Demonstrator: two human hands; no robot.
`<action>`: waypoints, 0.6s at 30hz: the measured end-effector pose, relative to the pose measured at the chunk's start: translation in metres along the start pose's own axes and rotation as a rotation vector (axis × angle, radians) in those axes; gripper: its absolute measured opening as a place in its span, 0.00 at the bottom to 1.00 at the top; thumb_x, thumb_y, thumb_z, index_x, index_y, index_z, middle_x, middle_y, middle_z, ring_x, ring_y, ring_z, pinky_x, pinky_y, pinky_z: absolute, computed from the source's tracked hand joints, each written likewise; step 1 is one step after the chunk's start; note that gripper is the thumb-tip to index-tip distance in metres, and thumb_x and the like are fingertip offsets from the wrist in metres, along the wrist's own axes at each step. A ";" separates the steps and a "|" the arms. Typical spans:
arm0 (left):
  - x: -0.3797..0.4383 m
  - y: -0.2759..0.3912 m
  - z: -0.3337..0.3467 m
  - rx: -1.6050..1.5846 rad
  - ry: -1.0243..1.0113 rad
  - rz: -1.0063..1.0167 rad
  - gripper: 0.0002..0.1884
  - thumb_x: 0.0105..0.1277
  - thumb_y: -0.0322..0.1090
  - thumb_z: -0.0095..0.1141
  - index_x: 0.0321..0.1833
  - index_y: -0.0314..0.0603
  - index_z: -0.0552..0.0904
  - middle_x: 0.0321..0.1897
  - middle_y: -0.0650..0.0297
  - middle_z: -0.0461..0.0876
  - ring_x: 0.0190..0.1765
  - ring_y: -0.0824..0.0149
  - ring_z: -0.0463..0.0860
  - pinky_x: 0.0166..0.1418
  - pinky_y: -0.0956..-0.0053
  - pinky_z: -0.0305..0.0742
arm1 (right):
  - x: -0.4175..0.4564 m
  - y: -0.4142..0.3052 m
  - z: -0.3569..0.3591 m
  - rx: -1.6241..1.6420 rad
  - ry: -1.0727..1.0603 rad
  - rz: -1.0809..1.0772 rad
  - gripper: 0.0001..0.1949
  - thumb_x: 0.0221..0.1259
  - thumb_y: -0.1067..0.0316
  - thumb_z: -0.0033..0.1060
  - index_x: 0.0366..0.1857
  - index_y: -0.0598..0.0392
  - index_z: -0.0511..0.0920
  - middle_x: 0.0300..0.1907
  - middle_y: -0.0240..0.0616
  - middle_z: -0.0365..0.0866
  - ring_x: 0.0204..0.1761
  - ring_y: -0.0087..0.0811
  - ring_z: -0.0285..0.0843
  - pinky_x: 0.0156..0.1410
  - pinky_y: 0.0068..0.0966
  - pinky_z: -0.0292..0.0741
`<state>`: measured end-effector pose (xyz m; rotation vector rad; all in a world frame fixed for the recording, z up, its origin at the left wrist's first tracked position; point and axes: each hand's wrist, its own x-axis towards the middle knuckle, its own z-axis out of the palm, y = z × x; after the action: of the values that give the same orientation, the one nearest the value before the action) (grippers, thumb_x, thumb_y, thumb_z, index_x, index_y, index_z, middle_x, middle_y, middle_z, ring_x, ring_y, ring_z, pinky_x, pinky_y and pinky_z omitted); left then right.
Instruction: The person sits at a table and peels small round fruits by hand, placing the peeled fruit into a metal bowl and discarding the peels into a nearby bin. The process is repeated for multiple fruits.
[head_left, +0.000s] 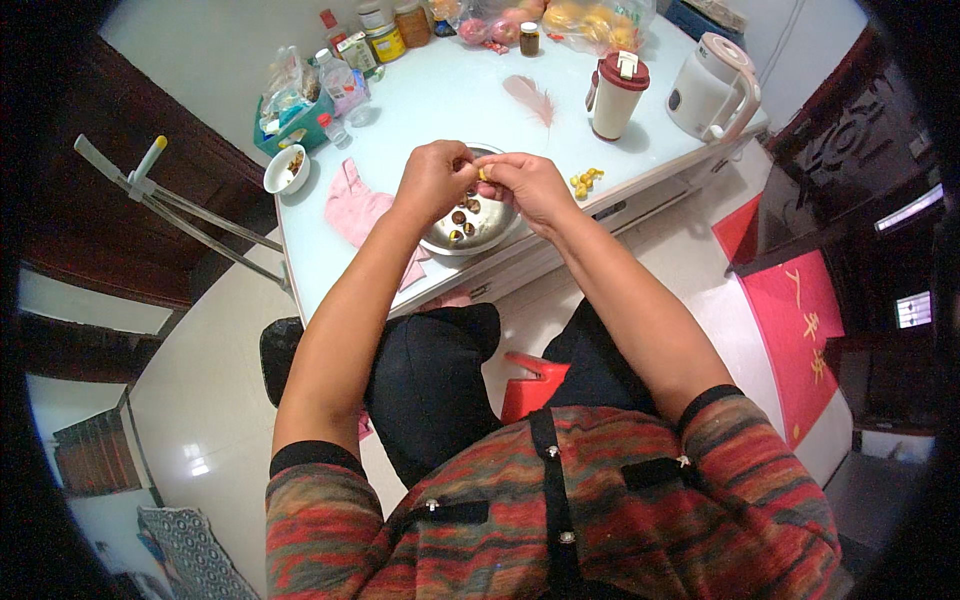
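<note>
A yellow peeled chestnut (483, 174) is pinched in the fingertips of my right hand (536, 187). The bent fingers of my left hand (436, 176) meet it from the other side and partly hide it. Both hands are above a round stainless steel bowl (491, 238), whose far part they cover. Several brown chestnuts (459, 217) lie in the bowl, some with yellow flesh showing. To the right, a small pile of yellow chestnut pieces (583, 182) rests on the table. A pink cloth (358, 201) lies left of the bowl, partly behind my left forearm.
A white bowl with brown scraps (288, 169) stands at the table's left edge, near a green basket (311, 124) and bottles. Toward the back right are a lidded cup (619, 101) and an electric kettle (709, 90). A pink feather (529, 97) lies on the white table (450, 97).
</note>
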<state>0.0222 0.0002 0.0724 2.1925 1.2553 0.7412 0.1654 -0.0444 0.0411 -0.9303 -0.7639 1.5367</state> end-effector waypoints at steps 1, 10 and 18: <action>0.001 -0.003 0.000 0.025 -0.003 -0.027 0.08 0.53 0.32 0.58 0.33 0.34 0.82 0.23 0.54 0.81 0.25 0.68 0.80 0.31 0.75 0.74 | 0.000 0.001 0.000 0.028 -0.015 0.004 0.09 0.59 0.73 0.53 0.40 0.66 0.77 0.33 0.39 0.79 0.32 0.24 0.78 0.40 0.16 0.78; 0.006 -0.022 0.001 -0.966 -0.026 -0.519 0.04 0.59 0.26 0.50 0.36 0.34 0.73 0.27 0.60 0.77 0.22 0.69 0.74 0.27 0.79 0.73 | -0.001 -0.003 -0.011 0.374 -0.098 -0.029 0.10 0.66 0.73 0.44 0.44 0.69 0.69 0.44 0.50 0.75 0.44 0.32 0.78 0.51 0.22 0.79; 0.003 -0.018 0.006 -1.216 -0.291 -0.526 0.07 0.60 0.29 0.54 0.39 0.34 0.74 0.31 0.60 0.77 0.32 0.68 0.78 0.36 0.77 0.77 | 0.007 0.003 -0.015 0.404 -0.006 -0.035 0.08 0.64 0.71 0.49 0.43 0.62 0.70 0.41 0.42 0.77 0.43 0.30 0.77 0.50 0.22 0.79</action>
<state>0.0165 0.0103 0.0574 0.8872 0.7964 0.6530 0.1768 -0.0383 0.0300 -0.6085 -0.4456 1.5867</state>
